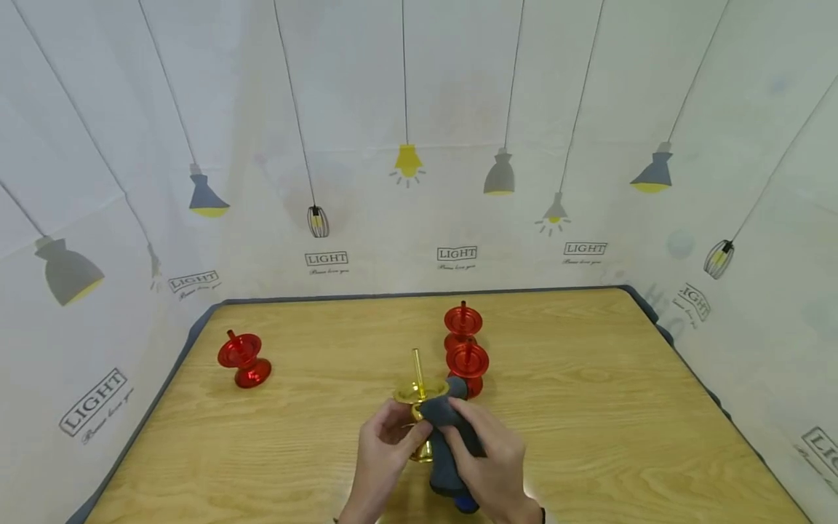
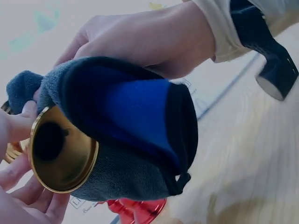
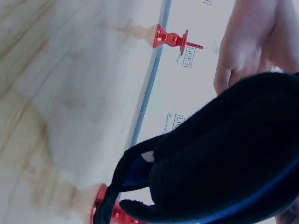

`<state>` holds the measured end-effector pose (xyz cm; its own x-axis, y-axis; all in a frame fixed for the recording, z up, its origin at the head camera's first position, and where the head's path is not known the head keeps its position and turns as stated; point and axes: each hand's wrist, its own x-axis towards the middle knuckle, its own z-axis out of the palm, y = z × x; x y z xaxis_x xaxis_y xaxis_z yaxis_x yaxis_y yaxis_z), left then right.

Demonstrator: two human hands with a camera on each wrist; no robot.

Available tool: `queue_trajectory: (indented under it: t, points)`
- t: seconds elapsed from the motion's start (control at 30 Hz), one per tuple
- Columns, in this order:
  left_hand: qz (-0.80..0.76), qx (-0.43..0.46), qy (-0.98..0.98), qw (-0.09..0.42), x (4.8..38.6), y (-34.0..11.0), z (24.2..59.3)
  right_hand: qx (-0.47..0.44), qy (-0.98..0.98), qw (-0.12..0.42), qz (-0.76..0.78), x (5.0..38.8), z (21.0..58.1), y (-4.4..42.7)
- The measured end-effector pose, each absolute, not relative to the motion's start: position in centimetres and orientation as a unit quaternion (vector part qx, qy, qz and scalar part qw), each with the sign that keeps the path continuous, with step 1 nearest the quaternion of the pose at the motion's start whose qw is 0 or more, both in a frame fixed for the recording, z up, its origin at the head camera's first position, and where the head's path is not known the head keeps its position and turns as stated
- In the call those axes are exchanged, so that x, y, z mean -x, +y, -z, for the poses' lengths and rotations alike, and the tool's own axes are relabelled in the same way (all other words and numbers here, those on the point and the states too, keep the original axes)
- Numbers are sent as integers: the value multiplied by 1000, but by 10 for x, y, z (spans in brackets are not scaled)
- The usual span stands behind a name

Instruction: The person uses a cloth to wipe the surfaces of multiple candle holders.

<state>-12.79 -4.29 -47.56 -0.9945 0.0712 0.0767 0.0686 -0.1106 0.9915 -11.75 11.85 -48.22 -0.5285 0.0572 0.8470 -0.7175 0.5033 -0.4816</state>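
A gold candle holder (image 1: 420, 375) with a tall spike stands nearly upright in my left hand (image 1: 382, 455), whose thumb and fingers pinch it below the dish. My right hand (image 1: 494, 462) grips a dark grey cloth (image 1: 445, 466) and holds it against the holder's stem and dish, from the right. From the left wrist view, the holder's hollow base (image 2: 70, 161) faces the camera, and the cloth's blue underside (image 2: 135, 102) shows in a fold. The bunched cloth (image 3: 224, 154) fills much of the right wrist view and hides most of the gold holder there.
Two red candle holders stand behind the cloth, one farther back (image 1: 463, 320) and one nearer (image 1: 468, 360), partly covered. Another red candle holder (image 1: 244, 356) stands at the left. A white curtain printed with lamps (image 1: 366, 182) surrounds the wooden table (image 1: 589, 407) at the back and sides.
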Motion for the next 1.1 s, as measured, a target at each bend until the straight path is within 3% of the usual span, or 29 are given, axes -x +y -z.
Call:
queue_trajectory:
  t: [0.2, 0.53, 0.83, 1.1]
  points:
    - [-762, -41, 645, 34, 130, -48, 478, -228, -745, 413, -471, 115, 480, 118]
    - [-777, -76, 621, 74, 126, -54, 477, -162, -711, 297, -616, 114, 476, 120]
    - [-747, -86, 659, -16, 124, -40, 477, -190, -749, 412, -483, 116, 484, 119]
    - [-744, -37, 667, -1, 127, -46, 479, -228, -743, 417, -472, 116, 484, 116]
